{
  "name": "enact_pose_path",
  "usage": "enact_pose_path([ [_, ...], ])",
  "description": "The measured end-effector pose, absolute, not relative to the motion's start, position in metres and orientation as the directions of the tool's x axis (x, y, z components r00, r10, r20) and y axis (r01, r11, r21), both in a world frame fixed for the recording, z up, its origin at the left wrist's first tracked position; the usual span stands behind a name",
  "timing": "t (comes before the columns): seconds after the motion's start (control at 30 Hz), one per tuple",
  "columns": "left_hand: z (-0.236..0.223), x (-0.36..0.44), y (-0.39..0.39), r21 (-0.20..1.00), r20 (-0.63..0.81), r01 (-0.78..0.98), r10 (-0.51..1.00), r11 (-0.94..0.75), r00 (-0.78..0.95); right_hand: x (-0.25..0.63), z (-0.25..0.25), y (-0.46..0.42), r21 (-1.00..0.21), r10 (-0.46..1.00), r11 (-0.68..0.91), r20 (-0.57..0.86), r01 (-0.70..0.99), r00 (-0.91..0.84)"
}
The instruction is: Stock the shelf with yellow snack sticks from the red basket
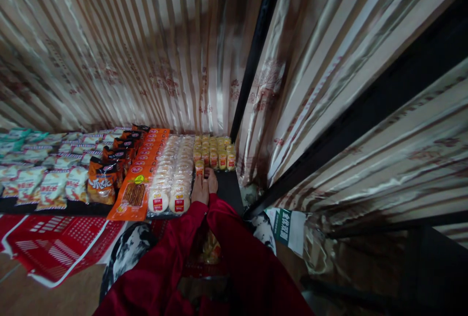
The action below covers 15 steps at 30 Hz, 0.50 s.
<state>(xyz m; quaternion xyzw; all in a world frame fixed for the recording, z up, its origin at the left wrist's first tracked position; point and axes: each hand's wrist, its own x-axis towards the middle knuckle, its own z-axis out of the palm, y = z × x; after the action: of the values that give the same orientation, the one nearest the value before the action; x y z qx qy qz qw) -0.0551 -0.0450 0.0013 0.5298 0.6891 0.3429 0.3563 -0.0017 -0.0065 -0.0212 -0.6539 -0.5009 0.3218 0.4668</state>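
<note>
**Left hand (200,190) and right hand (212,182) meet at a small yellow pack (199,166)**

Both arms, in red sleeves (232,233), reach forward over the front edge of the black shelf (231,190), wrists nearly together. The left hand lies back up, fingers pointing to the back edge; the right is bent, fingers curled inward. Whether either grips the pack, I cannot tell. It sits before the yellow rows (222,152) near the shelf's back right corner, just beside the round white packs (171,174).
</note>
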Motion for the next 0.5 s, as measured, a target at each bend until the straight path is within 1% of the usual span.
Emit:
enact_pose_path([
  [0.33, 0.004, -0.055, -0.034, 0.865, -0.12, 0.462, 0.975, 0.194, -0.185, 0.001, -0.034, 0.005, -0.892, 0.954, 0.031, 0.161, 0.451, 0.252],
  [0.5, 0.011, -0.054, -0.033, 0.847, -0.144, 0.484, 0.972, 0.218, -0.186, -0.002, -0.04, 0.006, -0.861, 0.935, 0.119, 0.264, 0.494, 0.235],
])
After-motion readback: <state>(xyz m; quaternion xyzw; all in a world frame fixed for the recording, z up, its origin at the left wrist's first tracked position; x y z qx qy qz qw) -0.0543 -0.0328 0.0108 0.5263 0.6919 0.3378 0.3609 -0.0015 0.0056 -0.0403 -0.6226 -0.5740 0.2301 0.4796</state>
